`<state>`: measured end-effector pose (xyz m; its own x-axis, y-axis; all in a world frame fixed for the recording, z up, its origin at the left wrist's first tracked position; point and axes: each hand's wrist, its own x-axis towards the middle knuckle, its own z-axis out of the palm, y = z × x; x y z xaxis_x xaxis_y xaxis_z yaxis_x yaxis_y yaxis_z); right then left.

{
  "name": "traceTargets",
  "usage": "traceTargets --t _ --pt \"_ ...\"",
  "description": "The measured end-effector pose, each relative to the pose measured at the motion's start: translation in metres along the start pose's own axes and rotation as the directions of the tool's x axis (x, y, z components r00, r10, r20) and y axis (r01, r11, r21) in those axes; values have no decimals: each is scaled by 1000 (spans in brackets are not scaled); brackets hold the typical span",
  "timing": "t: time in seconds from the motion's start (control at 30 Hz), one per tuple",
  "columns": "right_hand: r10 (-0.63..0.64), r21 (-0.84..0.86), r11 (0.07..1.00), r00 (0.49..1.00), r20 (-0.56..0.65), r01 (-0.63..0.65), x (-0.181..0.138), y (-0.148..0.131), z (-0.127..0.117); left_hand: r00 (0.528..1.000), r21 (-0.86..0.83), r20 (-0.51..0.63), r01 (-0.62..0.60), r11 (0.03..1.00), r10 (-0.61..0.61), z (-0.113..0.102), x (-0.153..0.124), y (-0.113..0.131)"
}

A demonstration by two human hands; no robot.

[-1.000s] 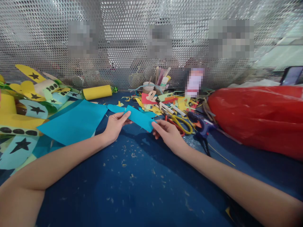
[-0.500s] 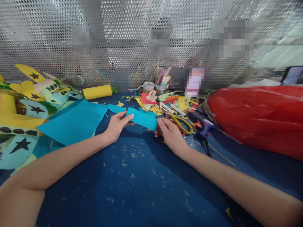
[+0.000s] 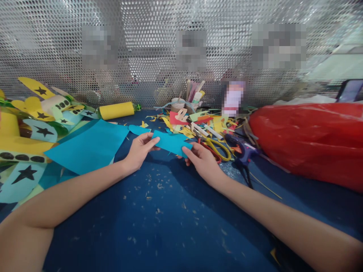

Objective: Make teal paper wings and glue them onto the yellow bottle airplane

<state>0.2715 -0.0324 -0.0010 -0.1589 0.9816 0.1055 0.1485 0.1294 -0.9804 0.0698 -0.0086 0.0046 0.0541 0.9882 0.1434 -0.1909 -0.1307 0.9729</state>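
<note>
A small rectangular piece of blue paper is held above the table between both hands. My left hand pinches its left end, thumb on top. My right hand grips its right end, the thumb lying across the near corner. Behind my left hand is a rounded blue paper shape. A large blue sheet lies to the left. Close by my right hand are scissors with yellow handles and a red-handled pair, partly hidden by that hand.
Paper planes with black stars crowd the left. A yellow-wrapped bottle lies at the back, near colourful paper scraps and a cup of sticks. A glue gun and a red plastic bag are at right. Perforated metal stands behind.
My right hand's thumb has slid left and slightly down over the blue paper's right end. The paper's right corner now shows beyond the thumb. My left hand has hardly moved.
</note>
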Motion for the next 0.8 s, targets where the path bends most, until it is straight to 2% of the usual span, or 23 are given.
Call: traceTargets --t 0.13,0.23,0.4,0.5,0.6,0.8 --pt "-8 9 1000 1000 -15 9 -1 -2 0 1000 10 10 5 1000 -5 -2 0 -1" --pt "-9 6 1000 999 -36 9 -2 -5 0 999 80 49 -4 997 0 -5 0 -2" --pt "-46 -47 998 999 14 46 -2 -4 0 983 263 121 -164 951 136 -5 0 2" --pt "-39 -43 998 999 2 39 -2 -3 0 987 330 153 -103 938 55 -3 -3 4" --pt "-10 3 1000 999 -31 10 -2 -4 0 991 349 135 -26 937 -23 -2 -4 3" --pt "-30 35 999 996 -85 33 -1 -3 -1 997 345 71 -12 939 -13 -2 -3 1"
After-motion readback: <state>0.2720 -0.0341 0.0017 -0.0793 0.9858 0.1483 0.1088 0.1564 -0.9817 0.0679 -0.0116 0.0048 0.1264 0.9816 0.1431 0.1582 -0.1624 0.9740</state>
